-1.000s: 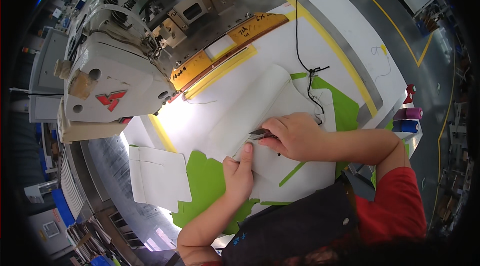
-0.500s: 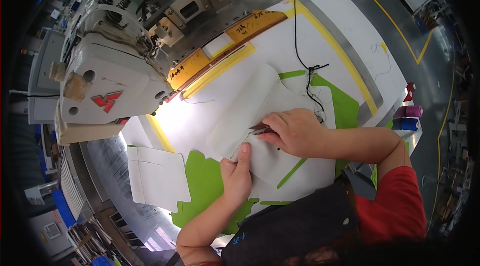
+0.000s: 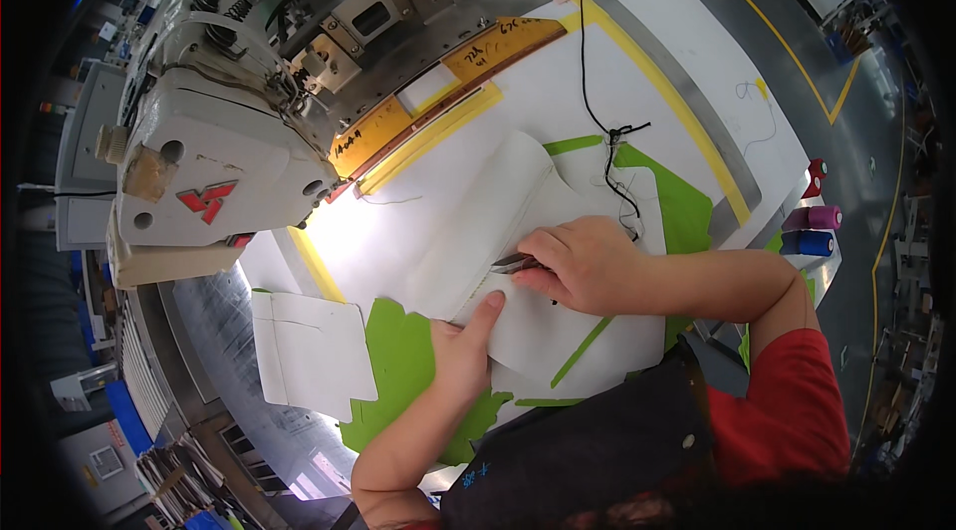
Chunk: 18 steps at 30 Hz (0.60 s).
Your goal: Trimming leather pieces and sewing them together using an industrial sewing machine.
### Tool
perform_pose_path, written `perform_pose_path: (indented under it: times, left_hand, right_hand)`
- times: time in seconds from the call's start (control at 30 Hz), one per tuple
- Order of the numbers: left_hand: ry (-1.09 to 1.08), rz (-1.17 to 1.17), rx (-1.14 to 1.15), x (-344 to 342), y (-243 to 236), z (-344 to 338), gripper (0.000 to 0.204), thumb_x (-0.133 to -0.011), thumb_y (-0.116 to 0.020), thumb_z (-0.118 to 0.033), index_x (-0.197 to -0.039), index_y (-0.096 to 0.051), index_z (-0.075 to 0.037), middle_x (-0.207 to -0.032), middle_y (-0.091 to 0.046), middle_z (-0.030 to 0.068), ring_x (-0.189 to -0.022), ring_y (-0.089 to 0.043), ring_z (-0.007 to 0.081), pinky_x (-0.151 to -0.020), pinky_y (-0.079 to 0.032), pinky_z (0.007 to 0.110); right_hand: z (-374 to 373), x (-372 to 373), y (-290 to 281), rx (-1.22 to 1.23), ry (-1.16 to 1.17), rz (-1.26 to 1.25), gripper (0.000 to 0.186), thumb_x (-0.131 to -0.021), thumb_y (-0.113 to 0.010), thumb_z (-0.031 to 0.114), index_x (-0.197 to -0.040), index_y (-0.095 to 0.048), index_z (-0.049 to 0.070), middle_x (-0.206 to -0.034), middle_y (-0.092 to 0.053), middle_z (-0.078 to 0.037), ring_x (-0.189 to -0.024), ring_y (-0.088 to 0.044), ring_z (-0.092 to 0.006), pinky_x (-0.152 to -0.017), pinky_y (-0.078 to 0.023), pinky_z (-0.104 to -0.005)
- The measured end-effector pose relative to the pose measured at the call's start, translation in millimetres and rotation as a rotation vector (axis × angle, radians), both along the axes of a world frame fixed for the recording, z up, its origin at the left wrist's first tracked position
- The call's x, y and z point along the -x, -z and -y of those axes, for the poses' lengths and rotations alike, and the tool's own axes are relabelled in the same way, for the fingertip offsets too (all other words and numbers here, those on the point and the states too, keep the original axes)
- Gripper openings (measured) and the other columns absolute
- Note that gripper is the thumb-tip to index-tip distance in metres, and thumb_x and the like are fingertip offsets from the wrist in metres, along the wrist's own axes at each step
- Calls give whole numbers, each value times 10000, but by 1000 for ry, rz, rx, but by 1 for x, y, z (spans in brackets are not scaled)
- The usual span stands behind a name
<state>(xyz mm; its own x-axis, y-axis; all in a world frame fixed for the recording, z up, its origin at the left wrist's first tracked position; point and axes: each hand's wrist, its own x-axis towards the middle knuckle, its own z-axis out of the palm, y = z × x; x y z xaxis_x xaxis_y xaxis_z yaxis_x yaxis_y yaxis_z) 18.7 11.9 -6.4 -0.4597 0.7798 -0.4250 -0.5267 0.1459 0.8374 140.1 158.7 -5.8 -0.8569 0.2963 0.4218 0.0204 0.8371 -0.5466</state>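
Note:
My right hand [image 3: 590,266] is closed around a pair of dark thread snips [image 3: 511,263], its tip at a stitched seam on a folded white fabric piece [image 3: 488,201]. The left hand [image 3: 465,351] pinches the near edge of that piece, with the thumb on top close to the seam and the other fingers hidden beneath. More white pieces and bright green material [image 3: 400,361] lie under and around the hands. A knotted black cord [image 3: 611,135] comes down from above and runs toward my right hand, where its end is hidden.
A sewing machine head [image 3: 219,161] stands at the left over the lit tabletop. Behind the work runs an orange-yellow guide plate [image 3: 468,62]. Another white stitched piece [image 3: 314,351] lies at the left. Blue and purple thread spools [image 3: 812,244] sit by the right edge.
The snips have tilted and shifted slightly left along the seam. My left hand has slid a little lower and its thumb has turned to the right.

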Motion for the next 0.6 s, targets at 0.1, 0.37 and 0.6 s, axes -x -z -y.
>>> perform_pose_path:
  times: [0.1,0.37,0.6]
  left_hand:
    - [-18,36,-15,1,1,2,403,-840,-623,-55,-1215,-485,-10,-1144,-569,89,-1022,-552,168,-866,-460,312]
    - [-23,8,-19,1,0,0,440,-823,-585,-88,-1235,-446,-21,-1114,-570,122,-982,-588,209,-822,-508,345]
    - [-11,58,-13,2,-2,1,398,-849,-601,-50,-1225,-476,-7,-1136,-571,86,-1018,-559,172,-872,-464,317]
  right_hand:
    - [-3,-3,0,-17,31,70,250,-802,-672,229,-897,-522,53,-701,-581,-58,-563,-578,-252,-491,-438,-360]
    - [-3,-3,2,-77,46,63,245,-817,-657,235,-900,-527,45,-712,-575,-54,-560,-576,-241,-486,-435,-349]
    - [-2,0,3,-74,80,60,249,-813,-664,235,-901,-526,47,-701,-573,-55,-552,-573,-242,-483,-439,-346]
